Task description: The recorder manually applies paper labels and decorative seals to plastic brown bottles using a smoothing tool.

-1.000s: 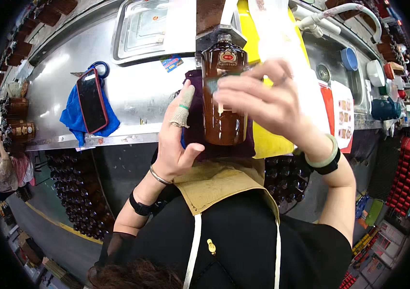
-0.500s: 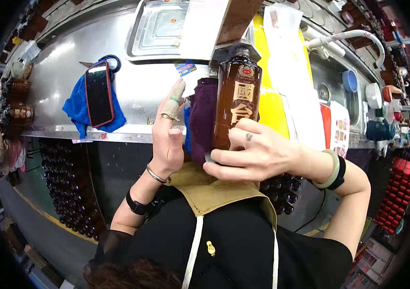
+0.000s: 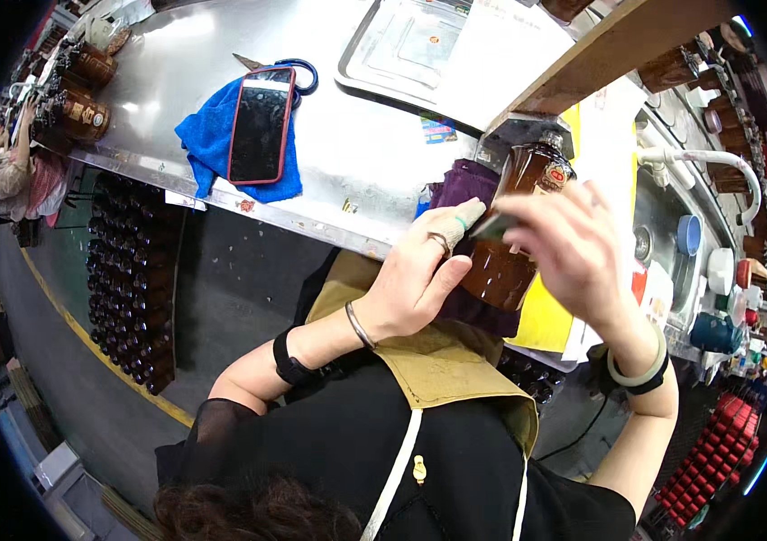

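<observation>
Steel workbench (image 3: pixel 347 171): spans the far side. Brown glass bottle (image 3: pixel 514 239): upright at the bench's near edge, against a purple cloth (image 3: pixel 464 185), between both hands. Left hand (image 3: pixel 419 279): grips the bottle's left side. Right hand (image 3: pixel 573 252): fingers spread over its front, blurred; grip cannot be determined.

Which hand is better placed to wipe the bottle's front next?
Right hand: it lies across the bottle front, blurred. The left hand steadies the bottle's side against the purple cloth.
</observation>
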Action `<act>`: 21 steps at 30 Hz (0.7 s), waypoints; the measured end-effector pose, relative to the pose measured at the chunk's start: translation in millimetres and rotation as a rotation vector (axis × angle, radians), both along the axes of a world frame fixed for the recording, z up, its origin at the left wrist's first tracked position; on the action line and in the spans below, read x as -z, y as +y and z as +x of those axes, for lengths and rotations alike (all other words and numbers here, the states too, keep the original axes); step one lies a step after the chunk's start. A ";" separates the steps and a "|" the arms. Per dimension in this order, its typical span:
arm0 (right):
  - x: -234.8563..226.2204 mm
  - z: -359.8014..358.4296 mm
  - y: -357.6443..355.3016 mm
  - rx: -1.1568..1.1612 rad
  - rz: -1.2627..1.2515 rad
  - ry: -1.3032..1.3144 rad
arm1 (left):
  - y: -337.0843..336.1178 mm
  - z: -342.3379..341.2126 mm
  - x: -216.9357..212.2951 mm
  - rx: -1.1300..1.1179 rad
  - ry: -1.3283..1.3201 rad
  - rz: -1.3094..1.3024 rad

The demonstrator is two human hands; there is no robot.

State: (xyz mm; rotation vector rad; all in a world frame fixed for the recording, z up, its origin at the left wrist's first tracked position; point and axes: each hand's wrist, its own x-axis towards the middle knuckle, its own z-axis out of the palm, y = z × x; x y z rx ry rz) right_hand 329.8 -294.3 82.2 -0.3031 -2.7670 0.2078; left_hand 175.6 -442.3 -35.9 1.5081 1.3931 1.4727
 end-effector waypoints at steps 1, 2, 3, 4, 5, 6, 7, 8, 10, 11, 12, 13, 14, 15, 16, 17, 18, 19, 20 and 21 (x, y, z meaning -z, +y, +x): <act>7.1 -3.1 21.1 0.086 0.033 0.139 | -2.5 -0.5 -8.8 -0.010 0.006 -0.076; 3.4 -3.7 34.8 0.201 0.112 0.146 | -2.6 -0.4 -8.7 -0.005 0.006 -0.060; 0.1 -2.2 42.5 0.209 0.205 0.207 | -2.8 -0.2 -8.0 -0.001 0.006 -0.043; -0.6 5.9 45.9 0.199 0.359 0.187 | -1.2 0.4 -7.3 0.007 0.006 -0.026; 4.5 11.3 39.9 0.154 0.345 0.157 | -0.4 0.1 -6.9 0.017 0.007 -0.034; 10.1 17.5 28.2 0.111 0.329 0.127 | -1.0 -1.3 -9.9 0.006 0.025 -0.062; 5.9 25.5 10.0 -0.023 0.268 0.040 | -0.2 -2.5 -10.6 0.009 0.006 -0.068; 6.0 29.3 -6.0 -0.165 0.198 -0.041 | 0.6 -3.7 -9.0 0.002 -0.008 -0.078; 17.1 25.1 -26.5 -0.370 -0.041 0.072 | 3.4 -5.5 -3.7 -0.010 -0.022 -0.077; 15.8 21.9 -21.9 -0.240 -0.026 0.060 | 4.4 -5.3 -1.6 -0.029 -0.021 -0.043; 15.5 15.6 -7.0 -0.111 -0.012 0.047 | 7.1 -3.8 0.5 -0.049 -0.020 -0.008; 27.5 7.8 16.7 0.027 0.040 0.289 | 10.1 -1.2 -1.8 -0.043 -0.054 -0.031; 21.4 8.3 37.2 0.159 0.070 0.311 | 10.8 -1.9 -4.5 -0.052 -0.010 -0.040; 21.4 15.5 52.6 0.169 0.189 0.362 | 15.6 -2.3 -9.8 -0.039 0.026 -0.033; 24.9 22.6 61.3 0.175 0.304 0.411 | 20.7 -3.5 -12.7 -0.031 0.063 -0.029; 27.9 29.1 53.0 0.175 0.348 0.327 | 23.9 -7.3 -13.9 -0.030 0.079 -0.031; 40.5 31.5 39.3 0.149 0.258 0.325 | 26.9 -10.9 -13.2 -0.040 0.088 -0.021; 49.2 41.0 21.2 0.025 0.199 0.309 | 33.9 -12.9 -12.2 -0.028 0.086 -0.001; 49.4 46.3 3.9 -0.147 0.144 0.293 | 38.4 -14.3 -10.0 -0.037 0.092 0.012; 41.7 47.8 -10.3 -0.296 0.069 0.235 | 42.5 -14.1 -8.2 -0.054 0.080 0.009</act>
